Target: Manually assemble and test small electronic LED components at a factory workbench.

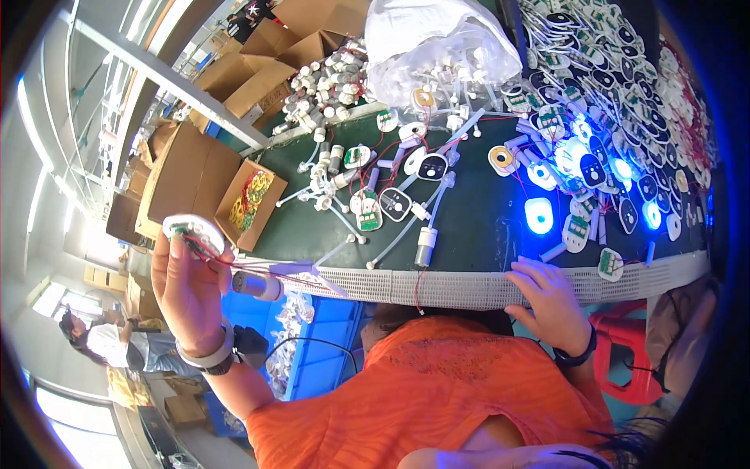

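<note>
My left hand (191, 285) is raised off the table's left end, its fingers closed on a white oval cap with a green circuit board (194, 232). Red wires trail from the cap, and a grey-and-white cylindrical motor (258, 285) hangs beside the hand. At the table's front edge my right hand (549, 301) rests with fingers stretched out and holds nothing. Beyond it lies a white cap glowing blue (539, 216). A motor with a clear tube (426, 246) lies near the edge between my hands, its red wire hanging over the white mesh strip (469, 288).
Black-faced caps (395, 205), tubes and motors are strewn over the green table (476, 227). A large pile of caps (594, 70) fills the far right. A white plastic bag (441, 39) stands at the back, cardboard boxes (183, 180) at left. Below are a blue bin (324, 352) and red stool (625, 352).
</note>
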Demonstrator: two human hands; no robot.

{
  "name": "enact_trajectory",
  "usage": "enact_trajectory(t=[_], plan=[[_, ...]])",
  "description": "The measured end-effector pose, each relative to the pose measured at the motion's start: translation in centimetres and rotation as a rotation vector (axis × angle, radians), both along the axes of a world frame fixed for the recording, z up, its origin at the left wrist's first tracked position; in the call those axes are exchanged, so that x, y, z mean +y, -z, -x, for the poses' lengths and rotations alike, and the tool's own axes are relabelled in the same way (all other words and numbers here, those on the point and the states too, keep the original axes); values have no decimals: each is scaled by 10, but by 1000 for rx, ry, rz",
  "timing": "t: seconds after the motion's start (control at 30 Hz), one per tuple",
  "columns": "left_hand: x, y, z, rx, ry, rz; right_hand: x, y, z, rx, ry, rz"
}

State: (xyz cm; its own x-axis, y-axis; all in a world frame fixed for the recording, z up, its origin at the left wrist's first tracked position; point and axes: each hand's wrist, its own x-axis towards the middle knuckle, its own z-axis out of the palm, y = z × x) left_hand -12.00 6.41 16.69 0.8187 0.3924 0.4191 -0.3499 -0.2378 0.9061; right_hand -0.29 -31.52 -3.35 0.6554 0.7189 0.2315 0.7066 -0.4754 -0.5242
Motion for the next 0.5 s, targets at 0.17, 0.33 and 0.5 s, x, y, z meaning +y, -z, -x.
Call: enact_trajectory(t=[0.17,0.33,0.5], plan=[[-2,0,-15,7,-51,50,-5,16,-3,24,51,-35],[18,11,-36,40,18,76,-2,23,-12,-12,90,-170],[43,20,-67,88,74,128,20,21,-18,-10,300,-182]])
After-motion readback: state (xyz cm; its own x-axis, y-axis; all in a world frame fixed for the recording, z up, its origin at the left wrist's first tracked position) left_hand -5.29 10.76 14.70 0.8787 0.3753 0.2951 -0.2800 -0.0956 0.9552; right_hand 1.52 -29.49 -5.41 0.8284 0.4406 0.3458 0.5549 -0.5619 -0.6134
